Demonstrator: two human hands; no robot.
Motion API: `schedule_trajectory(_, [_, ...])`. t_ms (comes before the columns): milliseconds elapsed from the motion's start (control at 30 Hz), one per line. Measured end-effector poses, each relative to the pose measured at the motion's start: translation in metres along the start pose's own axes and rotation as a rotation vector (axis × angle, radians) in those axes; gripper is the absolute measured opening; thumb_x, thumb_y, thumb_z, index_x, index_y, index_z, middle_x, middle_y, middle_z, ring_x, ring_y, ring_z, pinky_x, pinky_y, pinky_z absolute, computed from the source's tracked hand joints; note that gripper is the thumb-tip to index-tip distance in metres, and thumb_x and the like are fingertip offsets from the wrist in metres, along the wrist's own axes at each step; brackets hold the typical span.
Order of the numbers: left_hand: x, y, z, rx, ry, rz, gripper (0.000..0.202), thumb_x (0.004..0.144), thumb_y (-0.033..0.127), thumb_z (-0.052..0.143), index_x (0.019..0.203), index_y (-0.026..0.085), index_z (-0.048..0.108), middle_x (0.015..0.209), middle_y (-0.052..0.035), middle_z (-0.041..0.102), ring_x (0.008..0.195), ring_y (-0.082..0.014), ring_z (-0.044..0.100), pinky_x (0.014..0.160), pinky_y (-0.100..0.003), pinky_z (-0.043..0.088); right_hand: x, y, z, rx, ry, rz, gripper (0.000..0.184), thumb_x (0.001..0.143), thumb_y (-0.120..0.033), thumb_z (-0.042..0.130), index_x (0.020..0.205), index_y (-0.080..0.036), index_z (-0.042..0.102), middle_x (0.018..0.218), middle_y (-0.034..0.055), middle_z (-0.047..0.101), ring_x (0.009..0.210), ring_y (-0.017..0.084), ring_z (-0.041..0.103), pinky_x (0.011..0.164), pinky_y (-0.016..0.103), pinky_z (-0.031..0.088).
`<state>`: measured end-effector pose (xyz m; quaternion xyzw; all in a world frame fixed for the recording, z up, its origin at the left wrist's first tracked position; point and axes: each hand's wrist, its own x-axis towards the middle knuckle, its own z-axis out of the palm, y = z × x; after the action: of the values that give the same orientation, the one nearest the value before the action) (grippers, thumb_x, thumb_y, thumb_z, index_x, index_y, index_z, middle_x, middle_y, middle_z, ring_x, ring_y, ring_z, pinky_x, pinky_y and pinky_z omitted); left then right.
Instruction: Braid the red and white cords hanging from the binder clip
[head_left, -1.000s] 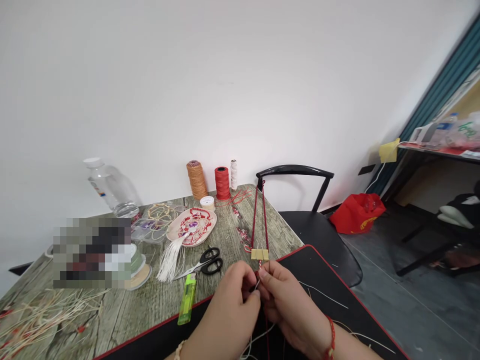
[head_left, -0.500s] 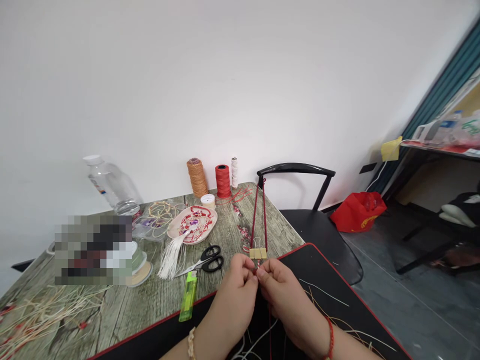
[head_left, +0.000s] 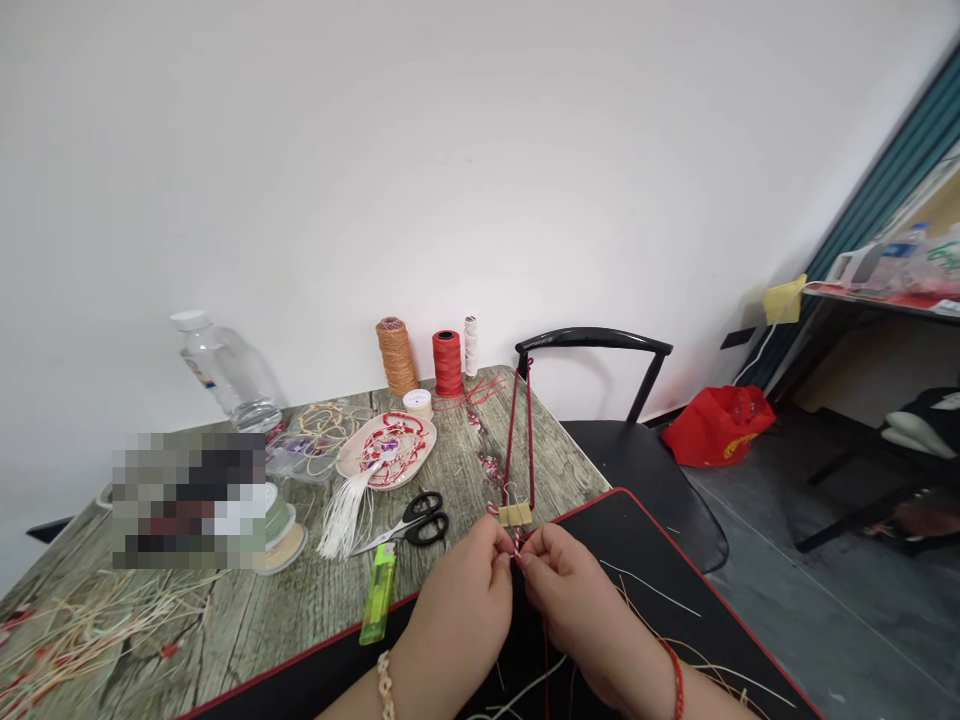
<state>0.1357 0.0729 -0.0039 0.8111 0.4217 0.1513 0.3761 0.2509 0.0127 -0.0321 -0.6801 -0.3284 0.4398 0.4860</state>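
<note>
Head view, left hand [head_left: 457, 610], right hand [head_left: 577, 600] pinching cord [head_left: 517, 545], binder clip [head_left: 515, 514] above

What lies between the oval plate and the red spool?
A small white spool sits between the plate and the red spool, in the head view.

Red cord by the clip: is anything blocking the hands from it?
Nothing visible blocks them. The left hand and right hand are already pinching the red cord, just below the clip.
</note>
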Motion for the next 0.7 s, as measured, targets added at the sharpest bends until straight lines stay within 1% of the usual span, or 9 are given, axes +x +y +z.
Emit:
schedule_trajectory(100, [0.004,-0.004,0.002,-0.070,-0.015,-0.012,0.014,0.082,0.014,0.040,0.078,0.022,0.050,0.070,0.0005,0.055,0.068,-0.0186,0.052,0.062,-0.028,0.032,0.002,0.002,-0.001,-0.080,0.033,-0.072,0.016,0.082,-0.016,0.051,0.067,-0.021,0.046,0.056,-0.0047,0.043,0.051,0.011,0.033,0.048,0.024,0.025])
schedule_trajectory(233, [0.010,-0.005,0.004,-0.262,-0.048,-0.066,0.011,0.077,0.015,0.042,0.071,0.021,0.049,0.063,0.0039,0.047,0.063,-0.0163,0.045,0.059,-0.026,0.031,0.004,0.002,-0.003,-0.147,0.058,-0.123,0.016,0.080,-0.015,0.051,0.066,-0.021,0.047,0.061,-0.0025,0.047,0.058,0.013,0.039,0.053,0.025,0.030])
schedule_trajectory(300, [0.012,-0.004,0.004,-0.354,-0.063,-0.078,0.009,0.075,0.016,0.043,0.069,0.021,0.048,0.061,0.0055,0.043,0.060,-0.0148,0.042,0.058,-0.026,0.031,0.004,0.003,-0.003,-0.150,0.055,-0.131,0.016,0.080,-0.015,0.050,0.066,-0.021,0.046,0.062,-0.0025,0.047,0.058,0.013,0.039,0.053,0.025,0.031])
schedule_trajectory(367, [0.013,-0.002,0.004,-0.419,-0.074,-0.078,0.008,0.076,0.020,0.045,0.068,0.021,0.047,0.060,0.0065,0.042,0.059,-0.0137,0.039,0.057,-0.025,0.030,0.003,0.003,-0.003,-0.145,0.054,-0.136,0.016,0.080,-0.014,0.049,0.066,-0.021,0.046,0.062,-0.0028,0.046,0.058,0.013,0.039,0.053,0.025,0.030])
schedule_trajectory(467, [0.013,-0.002,0.004,-0.445,-0.080,-0.067,0.011,0.078,0.026,0.048,0.068,0.021,0.047,0.060,0.0065,0.043,0.059,-0.0137,0.039,0.058,-0.025,0.030,0.002,0.002,-0.002,-0.110,0.051,-0.142,0.017,0.081,-0.014,0.050,0.066,-0.022,0.045,0.059,-0.0038,0.045,0.055,0.012,0.038,0.052,0.024,0.029])
schedule_trajectory(567, [0.015,-0.004,0.002,-0.450,-0.081,-0.056,0.011,0.076,0.026,0.051,0.067,0.021,0.047,0.059,0.0061,0.044,0.061,-0.0144,0.041,0.059,-0.025,0.030,-0.001,-0.005,-0.004,-0.097,-0.013,-0.090,0.018,0.084,-0.015,0.046,0.068,-0.023,0.044,0.050,-0.0055,0.045,0.048,0.012,0.038,0.049,0.024,0.029])
schedule_trajectory(633, [0.016,-0.006,0.001,-0.472,-0.079,-0.061,0.013,0.076,0.028,0.052,0.066,0.021,0.047,0.059,0.0062,0.045,0.061,-0.0144,0.041,0.059,-0.026,0.030,-0.004,-0.012,-0.008,-0.158,-0.077,-0.075,0.017,0.086,-0.014,0.042,0.072,-0.023,0.044,0.047,-0.0051,0.049,0.046,0.013,0.042,0.049,0.024,0.030])
schedule_trajectory(700, [0.016,-0.007,0.001,-0.508,-0.084,-0.074,0.014,0.076,0.030,0.053,0.066,0.021,0.048,0.059,0.0064,0.046,0.060,-0.0137,0.041,0.059,-0.025,0.030,-0.007,-0.018,-0.014,-0.253,-0.099,-0.167,0.015,0.087,-0.012,0.040,0.078,-0.022,0.046,0.053,-0.0027,0.056,0.050,0.014,0.048,0.053,0.024,0.034])
